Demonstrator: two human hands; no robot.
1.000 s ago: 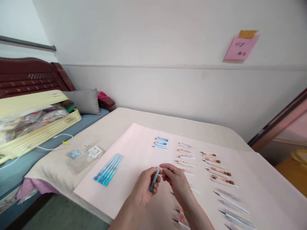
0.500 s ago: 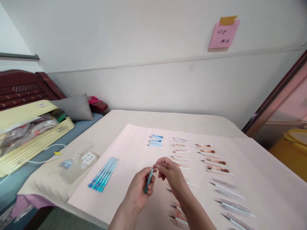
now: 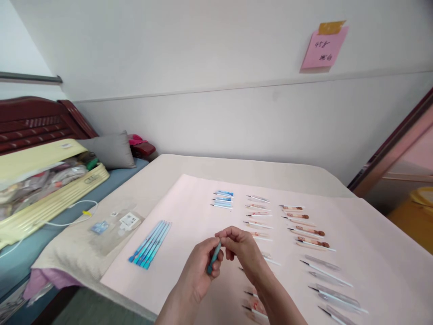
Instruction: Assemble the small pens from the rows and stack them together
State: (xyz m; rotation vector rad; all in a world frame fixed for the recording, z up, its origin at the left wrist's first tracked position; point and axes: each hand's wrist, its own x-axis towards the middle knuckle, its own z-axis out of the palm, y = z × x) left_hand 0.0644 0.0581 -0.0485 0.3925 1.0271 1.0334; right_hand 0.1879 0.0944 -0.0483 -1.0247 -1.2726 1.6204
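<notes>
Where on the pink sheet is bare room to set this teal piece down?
Bare sheet lies between the blue pen bundle, the small blue pieces and the left hand holding the teal piece. Past the right hand, pen rows crowd it.

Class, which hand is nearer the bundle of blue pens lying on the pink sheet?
Left. The left hand, gripping a teal pen, is just right of the blue pens; the right hand pinches that pen's tip, farther right.

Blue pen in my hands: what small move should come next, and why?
Probably press or twist the top end of the pen with the right hand, since its fingers pinch that end while the left hand grips the barrel above the pink sheet.
</notes>
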